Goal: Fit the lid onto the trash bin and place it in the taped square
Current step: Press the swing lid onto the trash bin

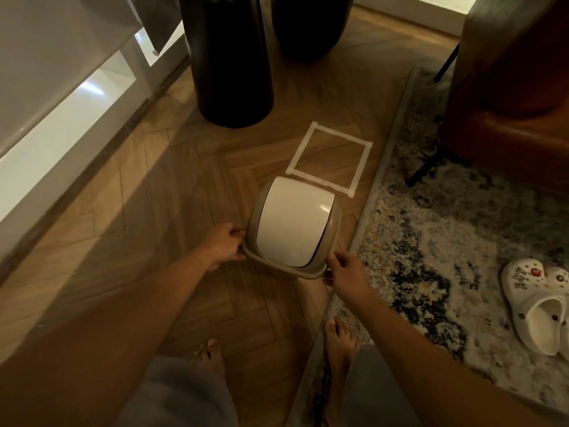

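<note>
A beige lid (334, 224) with a white swing flap (294, 223) faces up at me, covering the trash bin below so that the bin's body is hidden. My left hand (226, 245) grips the lid's rim on its left side. On the near right corner, my right hand (345, 274) holds the rim. The taped square (329, 158), outlined in pale tape on the wooden floor, lies just beyond the bin, and the bin's far edge overlaps its near tape line in the view.
A tall black cylinder (231, 63) and a round dark vase (311, 23) stand behind the square. A patterned rug (437, 241) borders it on the right, with a brown armchair (511, 72) and white clogs (542, 306). White furniture (61, 103) runs along the left. My bare feet (338, 340) are below.
</note>
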Demonstrator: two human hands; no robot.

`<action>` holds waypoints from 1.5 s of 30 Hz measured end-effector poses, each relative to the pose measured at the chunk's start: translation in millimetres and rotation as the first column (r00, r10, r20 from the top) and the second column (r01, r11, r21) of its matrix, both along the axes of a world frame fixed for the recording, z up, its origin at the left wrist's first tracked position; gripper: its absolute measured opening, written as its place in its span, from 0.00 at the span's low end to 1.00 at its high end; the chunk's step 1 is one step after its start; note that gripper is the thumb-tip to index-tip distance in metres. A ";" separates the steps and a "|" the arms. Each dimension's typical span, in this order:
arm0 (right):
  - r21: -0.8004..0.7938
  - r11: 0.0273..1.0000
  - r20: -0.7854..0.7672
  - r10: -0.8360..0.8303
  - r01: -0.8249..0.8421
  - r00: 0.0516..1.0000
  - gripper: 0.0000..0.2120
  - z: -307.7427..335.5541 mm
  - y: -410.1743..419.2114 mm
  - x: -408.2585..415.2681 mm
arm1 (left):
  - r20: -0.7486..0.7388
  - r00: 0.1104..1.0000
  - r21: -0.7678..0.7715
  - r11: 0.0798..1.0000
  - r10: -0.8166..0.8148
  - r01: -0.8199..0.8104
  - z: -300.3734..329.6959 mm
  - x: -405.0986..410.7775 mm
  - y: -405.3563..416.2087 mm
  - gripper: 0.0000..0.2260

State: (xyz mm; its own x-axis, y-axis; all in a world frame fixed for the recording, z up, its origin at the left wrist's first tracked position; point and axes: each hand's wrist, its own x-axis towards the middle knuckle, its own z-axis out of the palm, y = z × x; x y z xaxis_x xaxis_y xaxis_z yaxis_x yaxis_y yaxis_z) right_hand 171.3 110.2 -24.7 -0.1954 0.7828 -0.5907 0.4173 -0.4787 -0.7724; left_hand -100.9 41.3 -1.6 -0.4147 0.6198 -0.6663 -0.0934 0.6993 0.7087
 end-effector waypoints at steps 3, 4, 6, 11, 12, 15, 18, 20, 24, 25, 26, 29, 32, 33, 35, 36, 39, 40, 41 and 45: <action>0.010 1.000 0.006 -0.014 0.014 1.000 0.09 -2.5 -1.5 -2.7 | 0.029 1.000 0.002 1.000 0.011 -0.011 -2.1 -0.5 -1.0 0.11; 0.015 1.000 0.006 -0.014 0.014 1.000 0.09 -2.9 -1.9 -3.1 | 0.029 1.000 -0.002 1.000 0.012 -0.012 -2.2 -0.9 -0.7 0.11; 0.013 1.000 -0.003 -0.013 0.013 1.000 0.08 -4.0 -2.5 -2.6 | 0.029 1.000 -0.014 1.000 0.007 -0.007 -1.6 -1.8 -0.1 0.11; -0.002 0.999 0.006 0.054 -0.054 0.999 0.10 -1.0 6.2 2.4 | -0.030 0.998 -0.017 0.998 -0.056 0.056 -0.6 -8.1 1.0 0.11; 0.003 0.998 0.001 0.062 -0.062 0.998 0.10 0.3 10.1 3.4 | -0.051 0.996 -0.008 0.997 -0.076 0.075 0.1 -9.8 2.8 0.12; 0.031 0.999 -0.002 0.030 -0.029 1.000 0.10 7.3 26.9 3.7 | -0.083 0.995 0.048 0.997 -0.059 0.063 5.9 -11.5 14.1 0.15; 0.088 0.996 0.010 0.016 -0.017 1.000 0.15 14.0 48.2 -2.3 | -0.173 0.985 0.097 0.995 -0.009 0.026 11.5 -11.4 28.1 0.15; 0.138 0.990 0.051 0.033 -0.040 0.998 0.19 15.9 64.0 -7.2 | -0.228 0.974 0.105 0.994 -0.010 0.035 13.2 -11.5 37.3 0.15; 0.199 0.976 0.120 0.063 -0.087 0.991 0.20 20.2 91.8 -18.1 | -0.248 0.966 0.105 0.990 -0.068 0.097 15.9 -12.3 57.9 0.15; 0.199 0.976 0.118 0.070 -0.093 0.991 0.20 19.7 98.2 -20.7 | -0.262 0.961 0.103 0.988 -0.084 0.115 15.9 -12.0 64.6 0.14; 0.194 0.977 0.106 0.074 -0.094 0.992 0.19 18.6 104.3 -23.2 | -0.286 0.953 0.102 0.986 -0.100 0.134 15.5 -12.0 71.2 0.15; 0.150 0.987 0.025 0.050 -0.053 0.998 0.13 15.7 117.4 -28.5 | -0.295 0.948 0.096 0.983 -0.119 0.154 13.6 -10.9 87.0 0.16; 0.080 0.996 0.001 0.033 -0.033 0.999 0.14 9.3 125.8 -29.7 | -0.243 0.963 0.059 0.989 -0.115 0.133 8.2 -15.2 93.2 0.16; 0.056 0.998 0.004 0.029 -0.030 1.000 0.13 6.6 127.7 -29.1 | -0.238 0.964 0.052 0.990 -0.117 0.133 6.2 -17.0 93.2 0.15; 0.017 1.000 0.004 0.016 -0.016 1.000 0.12 1.3 130.3 -28.7 | -0.222 0.968 0.054 0.990 -0.117 0.132 2.1 -20.3 92.5 0.14; 0.004 1.000 0.001 0.014 -0.014 1.000 0.12 -0.3 131.2 -28.5 | -0.208 0.972 0.060 0.990 -0.113 0.128 0.4 -20.9 92.0 0.13; -0.011 0.999 -0.006 0.041 -0.041 0.999 0.13 -4.8 133.7 -29.6 | -0.149 0.985 0.086 0.991 -0.085 0.098 -6.6 -19.1 90.9 0.12; -0.010 0.998 -0.004 0.056 -0.056 0.998 0.14 -5.3 133.9 -30.5 | -0.130 0.989 0.101 0.992 -0.063 0.077 -9.1 -18.2 90.5 0.12; -0.003 0.998 0.005 0.069 -0.069 0.998 0.16 -5.8 134.4 -31.8 | -0.120 0.992 0.113 0.992 -0.041 0.054 -11.1 -17.0 90.6 0.12; 0.050 0.995 0.054 0.079 -0.081 0.995 0.17 -5.6 134.6 -37.6 | -0.112 0.994 0.159 0.987 0.006 0.012 -14.0 -16.4 91.2 0.13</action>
State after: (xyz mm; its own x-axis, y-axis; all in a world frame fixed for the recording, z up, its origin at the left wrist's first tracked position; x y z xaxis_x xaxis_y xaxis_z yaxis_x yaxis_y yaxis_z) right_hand 133.7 244.8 -30.4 -0.2285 0.7957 -0.5610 0.4932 -0.4022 -0.7714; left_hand -117.3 132.5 -15.5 -0.4784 0.7157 -0.5087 -0.0056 0.5769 0.8168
